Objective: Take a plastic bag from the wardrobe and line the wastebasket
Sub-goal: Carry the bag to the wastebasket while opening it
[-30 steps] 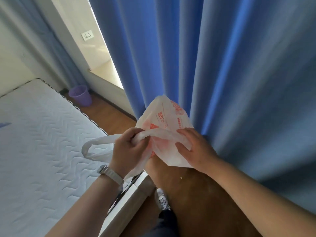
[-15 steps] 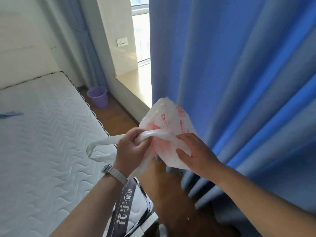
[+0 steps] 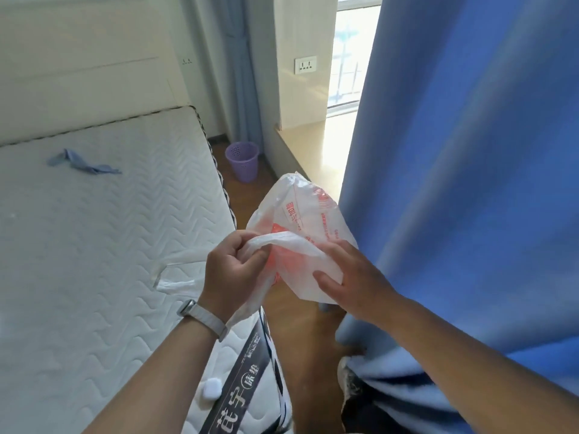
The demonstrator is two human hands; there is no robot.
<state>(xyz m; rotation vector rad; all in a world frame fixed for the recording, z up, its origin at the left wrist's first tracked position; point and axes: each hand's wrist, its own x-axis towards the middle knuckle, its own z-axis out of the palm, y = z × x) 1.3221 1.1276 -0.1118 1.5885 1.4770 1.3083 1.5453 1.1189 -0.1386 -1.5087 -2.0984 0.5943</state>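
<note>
A thin white plastic bag (image 3: 308, 214) with red print is held up in front of me, above the wooden floor. My left hand (image 3: 233, 270) is closed on one handle strip, and a second handle loop trails left over the mattress. My right hand (image 3: 351, 274) grips the bag's lower right side with thumb and fingers. A small purple perforated wastebasket (image 3: 242, 161) stands on the floor far ahead, in the corner between the bed and the window ledge, well beyond both hands.
A white quilted mattress (image 3: 94, 245) fills the left side, with a crumpled blue cloth (image 3: 83, 162) on it. A blue curtain (image 3: 470, 167) hangs along the right, draping onto the floor. A narrow strip of wooden floor (image 3: 250, 195) runs between them toward the window ledge (image 3: 322, 142).
The view has swung left and forward along the bed; the wastebasket now appears nearer and more central. Both hands keep the same hold on the bag.
</note>
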